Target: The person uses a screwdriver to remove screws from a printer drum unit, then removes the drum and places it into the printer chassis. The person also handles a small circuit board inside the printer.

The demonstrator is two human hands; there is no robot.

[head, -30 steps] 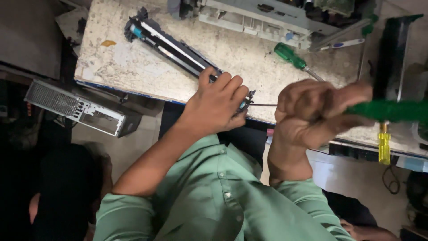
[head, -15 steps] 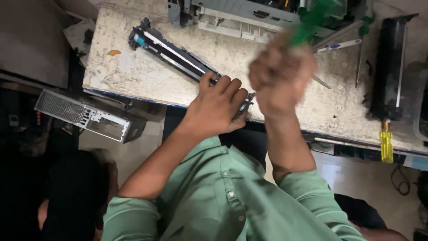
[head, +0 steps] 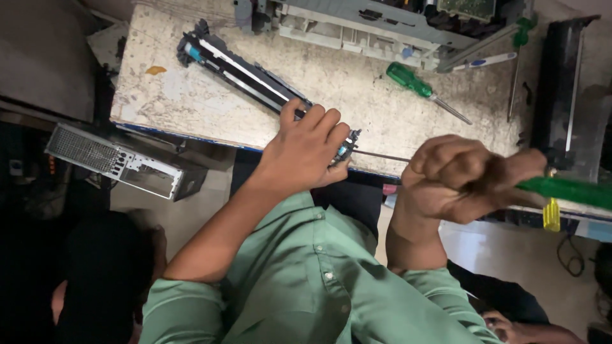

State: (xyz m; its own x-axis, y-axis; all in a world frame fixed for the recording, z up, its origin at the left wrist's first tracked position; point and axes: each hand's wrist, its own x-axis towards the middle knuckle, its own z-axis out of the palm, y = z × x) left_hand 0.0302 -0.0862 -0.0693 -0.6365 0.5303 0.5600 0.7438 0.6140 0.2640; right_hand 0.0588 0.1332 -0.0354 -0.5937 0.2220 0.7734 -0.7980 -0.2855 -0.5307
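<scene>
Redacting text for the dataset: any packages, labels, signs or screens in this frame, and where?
No packages, signs or screens in view.
Orange sticker-like patch: on the worn workbench, far left, small and irregular; cannot tell whether it is a label.
Green circuit board: top edge, inside the opened grey printer chassis; markings too small to tell.

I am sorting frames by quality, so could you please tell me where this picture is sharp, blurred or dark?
Head view: the left hand on the long black cartridge is sharp; the right hand and its green-handled screwdriver are smeared by motion blur; the worn tabletop is evenly lit, the floor at left lies in deep shadow.
</scene>
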